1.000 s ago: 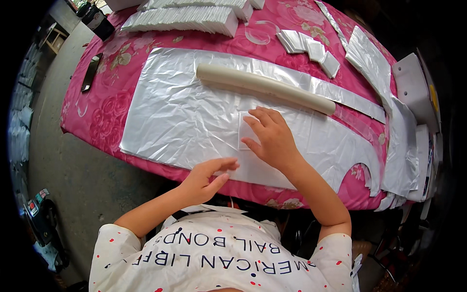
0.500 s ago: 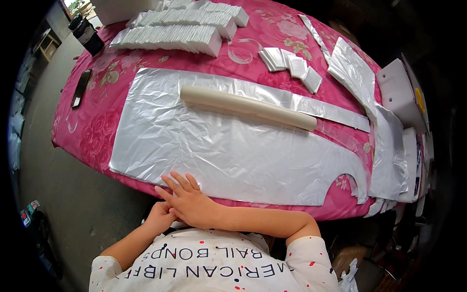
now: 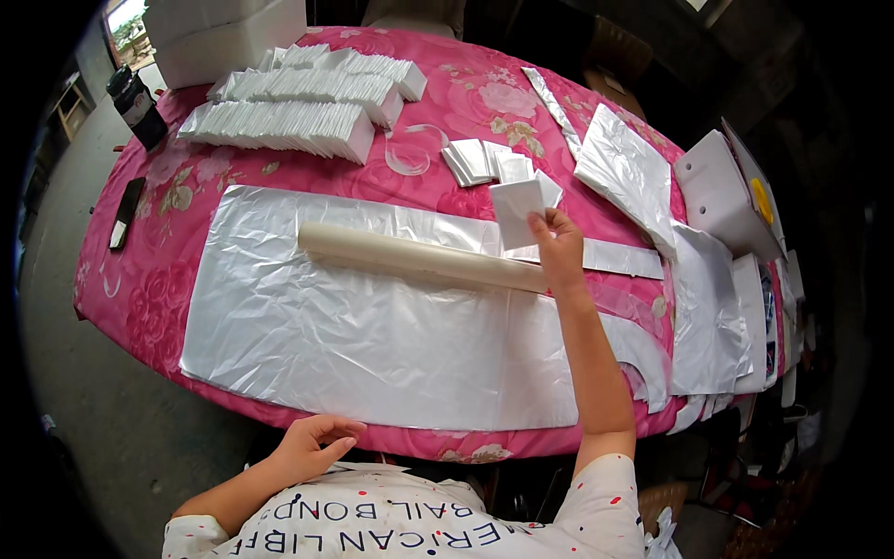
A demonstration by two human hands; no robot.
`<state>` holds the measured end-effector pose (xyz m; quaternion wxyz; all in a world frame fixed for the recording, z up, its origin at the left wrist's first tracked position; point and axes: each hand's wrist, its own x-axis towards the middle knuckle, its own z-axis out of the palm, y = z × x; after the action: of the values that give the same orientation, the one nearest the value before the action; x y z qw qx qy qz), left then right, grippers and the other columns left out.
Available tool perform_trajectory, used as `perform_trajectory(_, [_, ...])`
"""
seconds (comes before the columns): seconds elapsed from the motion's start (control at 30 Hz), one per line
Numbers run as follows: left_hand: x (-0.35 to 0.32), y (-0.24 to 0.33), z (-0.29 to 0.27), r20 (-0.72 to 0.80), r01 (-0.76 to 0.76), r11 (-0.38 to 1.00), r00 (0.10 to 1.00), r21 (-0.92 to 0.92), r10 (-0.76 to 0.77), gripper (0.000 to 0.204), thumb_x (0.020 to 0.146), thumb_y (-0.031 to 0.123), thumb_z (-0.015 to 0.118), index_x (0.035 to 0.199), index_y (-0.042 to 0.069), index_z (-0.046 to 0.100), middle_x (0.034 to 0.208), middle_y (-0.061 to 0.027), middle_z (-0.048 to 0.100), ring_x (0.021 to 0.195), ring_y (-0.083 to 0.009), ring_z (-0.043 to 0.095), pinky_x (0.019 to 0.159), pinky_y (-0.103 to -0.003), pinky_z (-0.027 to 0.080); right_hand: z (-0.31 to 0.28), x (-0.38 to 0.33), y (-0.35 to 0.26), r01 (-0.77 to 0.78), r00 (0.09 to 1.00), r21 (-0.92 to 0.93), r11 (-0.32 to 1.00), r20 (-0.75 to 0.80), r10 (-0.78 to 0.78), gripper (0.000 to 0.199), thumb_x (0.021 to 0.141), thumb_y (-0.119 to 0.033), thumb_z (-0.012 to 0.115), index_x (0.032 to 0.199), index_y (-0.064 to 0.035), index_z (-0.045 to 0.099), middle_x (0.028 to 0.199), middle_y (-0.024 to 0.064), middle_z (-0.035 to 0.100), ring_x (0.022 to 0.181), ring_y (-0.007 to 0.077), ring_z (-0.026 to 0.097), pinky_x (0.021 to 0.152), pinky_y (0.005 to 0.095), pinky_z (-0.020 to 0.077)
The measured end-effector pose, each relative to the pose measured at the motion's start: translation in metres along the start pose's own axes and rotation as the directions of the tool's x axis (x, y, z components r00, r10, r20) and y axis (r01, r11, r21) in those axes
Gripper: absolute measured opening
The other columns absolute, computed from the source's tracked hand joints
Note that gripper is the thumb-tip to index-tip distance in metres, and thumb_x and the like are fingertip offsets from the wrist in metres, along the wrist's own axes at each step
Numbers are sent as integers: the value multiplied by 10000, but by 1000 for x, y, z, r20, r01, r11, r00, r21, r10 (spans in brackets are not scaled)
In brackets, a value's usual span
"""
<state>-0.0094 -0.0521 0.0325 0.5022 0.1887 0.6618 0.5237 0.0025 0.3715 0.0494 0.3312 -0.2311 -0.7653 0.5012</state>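
Observation:
My right hand [image 3: 562, 248] is closed on a flat white square packet [image 3: 518, 212], held upright with thumb in front above the far edge of the sheeting. Behind it lies a small fanned group of similar white packets [image 3: 470, 161]. A stack of thin silvery-white plastic sheeting [image 3: 372, 349] spreads across the near side of the table, with a long cream tube [image 3: 419, 259] lying across it; the tube's right end is by my right wrist. My left hand [image 3: 317, 444] rests near the table's front edge, holding nothing, its fingers loosely bent and thumb apart.
Long rows of white packets [image 3: 279, 130] stand at the back left beside a white foam box [image 3: 228, 42], a dark bottle [image 3: 137, 107] and a phone [image 3: 127, 214]. On the right are folded plastic sheets [image 3: 712, 307] and a white box [image 3: 722, 191]. Pink flowered cloth [image 3: 140, 289] covers the table.
My hands have come apart. The right hand has reached forward and right and taken up a white packet from the small group. The left stays near the front edge. The view has shifted.

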Motion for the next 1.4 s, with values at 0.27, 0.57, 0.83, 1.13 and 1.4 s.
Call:
perform_trajectory(0.27, [6, 14, 10, 60, 4, 996, 998, 87, -9, 244, 877, 95, 569, 1111, 33, 604, 972, -55, 650, 849, -92, 598, 781, -238, 478, -31, 79, 74, -334, 931, -557, 760, -323, 172, 357, 771, -302, 668, 1004, -35, 631, 900, 113, 659, 894, 220, 603, 875, 411, 380])
perform_trajectory(0.57, [9, 14, 5, 45, -20, 999, 999, 51, 17, 236, 881, 86, 562, 1105, 25, 602, 985, -45, 645, 829, -73, 584, 758, -228, 475, 2, -4, 5, 547, 829, -514, 661, 446, -339, 456, 758, -233, 696, 1169, -79, 573, 1126, 115, 582, 1077, 289, 500, 889, 378, 416])
perform_trajectory(0.83, [64, 64, 17, 260, -294, 892, 942, 343, 210, 342, 836, 73, 591, 1170, 17, 547, 1119, -96, 595, 992, -200, 581, 831, -288, 460, -26, -109, -45, 238, 853, -687, 687, 486, 189, 547, 721, -266, 713, 1196, -59, 541, 913, 123, 588, 848, 295, 573, 744, 375, 474])
perform_trajectory(1.13, [123, 40, 74, 302, -624, 353, 702, 697, 645, 698, 778, 334, 622, 1363, 74, 345, 1454, -278, 97, 1332, -454, 137, 1062, -478, 221, -18, -227, -54, 292, 860, -507, 811, 511, 10, 599, 820, -328, 605, 1254, 52, 444, 1221, 205, 460, 1118, 347, 445, 950, 393, 372])
perform_trajectory(1.4, [131, 53, 99, 419, -635, 223, 693, 740, 586, 664, 763, 380, 600, 1323, 77, 410, 1463, -260, 105, 1343, -457, 103, 1072, -480, 211, -124, -191, 29, 148, 980, -790, 595, 197, 18, 475, 874, -199, 497, 1284, 31, 431, 1380, 187, 375, 1288, 326, 335, 1071, 396, 250])
